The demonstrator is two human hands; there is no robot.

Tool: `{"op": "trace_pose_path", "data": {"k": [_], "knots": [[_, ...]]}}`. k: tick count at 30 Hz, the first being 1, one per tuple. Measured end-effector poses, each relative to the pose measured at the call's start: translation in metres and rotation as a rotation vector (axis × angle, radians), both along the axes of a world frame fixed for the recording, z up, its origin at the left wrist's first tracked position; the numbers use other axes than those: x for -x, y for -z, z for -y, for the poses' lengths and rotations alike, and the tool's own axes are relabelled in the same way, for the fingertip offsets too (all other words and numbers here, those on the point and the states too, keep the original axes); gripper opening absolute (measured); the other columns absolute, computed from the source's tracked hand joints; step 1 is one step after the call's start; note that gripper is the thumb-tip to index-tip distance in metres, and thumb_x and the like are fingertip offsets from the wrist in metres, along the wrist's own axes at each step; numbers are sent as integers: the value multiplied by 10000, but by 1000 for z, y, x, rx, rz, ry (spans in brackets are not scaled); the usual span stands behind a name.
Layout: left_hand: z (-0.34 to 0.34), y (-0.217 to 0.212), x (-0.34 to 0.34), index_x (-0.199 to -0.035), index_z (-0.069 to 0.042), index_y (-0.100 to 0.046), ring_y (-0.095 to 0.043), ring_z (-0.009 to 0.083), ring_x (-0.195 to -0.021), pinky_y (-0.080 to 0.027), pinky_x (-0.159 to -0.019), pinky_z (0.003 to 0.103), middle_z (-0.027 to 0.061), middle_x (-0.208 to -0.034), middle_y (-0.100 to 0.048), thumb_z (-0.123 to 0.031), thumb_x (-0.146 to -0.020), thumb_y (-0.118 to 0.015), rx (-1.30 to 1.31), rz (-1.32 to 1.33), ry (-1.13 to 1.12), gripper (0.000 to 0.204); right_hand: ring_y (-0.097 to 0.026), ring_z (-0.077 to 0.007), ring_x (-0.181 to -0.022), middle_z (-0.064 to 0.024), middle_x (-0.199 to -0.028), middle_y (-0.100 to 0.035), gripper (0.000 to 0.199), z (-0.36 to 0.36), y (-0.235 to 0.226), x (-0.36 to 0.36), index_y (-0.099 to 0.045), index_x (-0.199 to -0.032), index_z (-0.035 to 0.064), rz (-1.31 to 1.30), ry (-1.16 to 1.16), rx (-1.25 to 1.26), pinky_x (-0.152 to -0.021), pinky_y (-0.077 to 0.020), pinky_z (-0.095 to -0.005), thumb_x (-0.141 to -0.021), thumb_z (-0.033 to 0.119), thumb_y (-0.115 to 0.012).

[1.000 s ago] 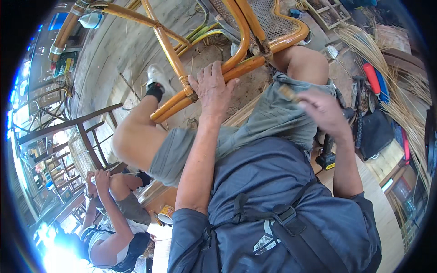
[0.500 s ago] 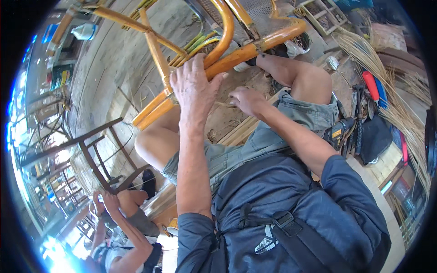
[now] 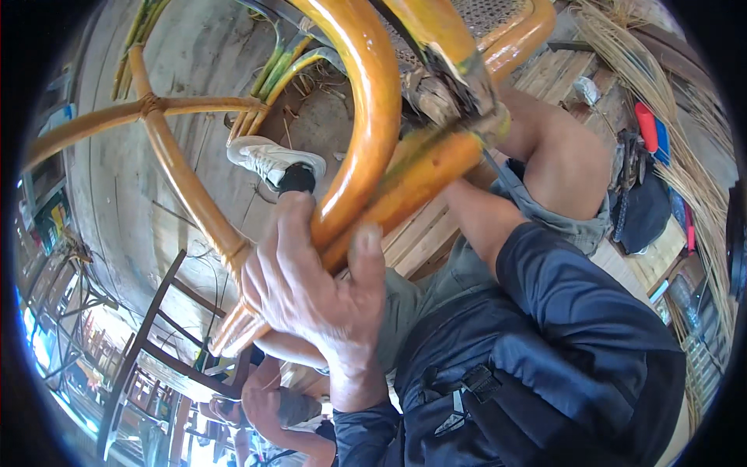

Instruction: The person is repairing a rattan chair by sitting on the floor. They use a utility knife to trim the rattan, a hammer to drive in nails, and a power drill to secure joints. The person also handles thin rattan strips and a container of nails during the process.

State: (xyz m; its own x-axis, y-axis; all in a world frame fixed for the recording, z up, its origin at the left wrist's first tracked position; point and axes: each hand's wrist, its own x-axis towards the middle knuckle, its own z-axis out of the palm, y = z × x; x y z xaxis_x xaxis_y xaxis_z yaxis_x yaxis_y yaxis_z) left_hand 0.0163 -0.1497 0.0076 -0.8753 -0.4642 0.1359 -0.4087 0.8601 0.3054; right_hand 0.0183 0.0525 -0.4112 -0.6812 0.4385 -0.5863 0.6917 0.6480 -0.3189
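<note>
A glossy orange-yellow rattan chair frame (image 3: 364, 132) is tilted up close in front of me. My left hand (image 3: 311, 284) is wrapped round its thick poles near their lower end, with the thumb on the near side. At the upper right, a pole joint (image 3: 443, 97) shows frayed, broken brown fibre. Beyond it lies a woven cane panel (image 3: 490, 19). My right forearm (image 3: 482, 226) reaches up behind the thick pole, which hides that hand and its fingers.
A white shoe (image 3: 272, 163) is on the wooden floor beyond the frame. Long cane strands (image 3: 661, 101), a red-handled tool (image 3: 646, 127) and a dark cloth (image 3: 647, 224) lie on the right. At lower left are a dark chair frame (image 3: 144, 335) and another person (image 3: 268, 401).
The chair frame has come nearer and now fills more of the view. My left hand has moved down with it, still gripping. My right hand has passed out of sight behind the pole.
</note>
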Motion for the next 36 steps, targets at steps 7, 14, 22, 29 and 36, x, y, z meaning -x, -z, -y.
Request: {"op": "trace_pose_path", "data": {"k": [7, 14, 22, 29, 36], "knots": [[4, -7, 7, -1119, 64, -565, -542, 316, -909, -399, -867, 432, 180, -972, -579, -410, -875, -542, -112, 47, 1, 534, -622, -346, -933, -182, -916, -662, 269, -17, 5, 30, -651, -934, 24, -3, 89, 5, -782, -482, -419, -828, 256, -565], [2, -8, 11, -1122, 55, -566, -542, 308, -939, -402, -875, 414, 173, -1000, -583, -333, -870, -548, -141, 15, -90, 463, -623, -335, -914, -167, -911, -664, 263, -14, 5, 43, -656, -913, 40, -1, -8, 86, -763, -482, -405, -824, 276, -581], [11, -2, 20, -1048, -21, -610, -585, 286, -783, -438, -767, 385, 127, -873, -616, -362, -822, -649, -51, -112, -117, 411, -629, -306, -833, -157, -861, -660, 259, 33, -35, 25, -661, -902, 51, 51, -346, 411, -729, -486, -396, -819, 290, -607], [14, 9, 19, -1014, -17, -639, -639, 260, -707, -498, -642, 363, 137, -798, -643, -397, -860, -638, 46, -218, -68, 410, -651, -298, -747, -178, -792, -648, 191, 52, -85, -22, -632, -929, 28, 280, -717, 378, -689, -505, -403, -823, 185, -605], [12, 10, 13, -1108, -18, -623, -647, 193, -780, -505, -689, 314, 153, -859, -662, -451, -904, -579, 18, -190, -48, 481, -615, -366, -980, -196, -1019, -643, 276, 50, -99, -45, -642, -1063, 76, 67, -826, 305, -834, -492, -446, -840, 136, -493]]}}
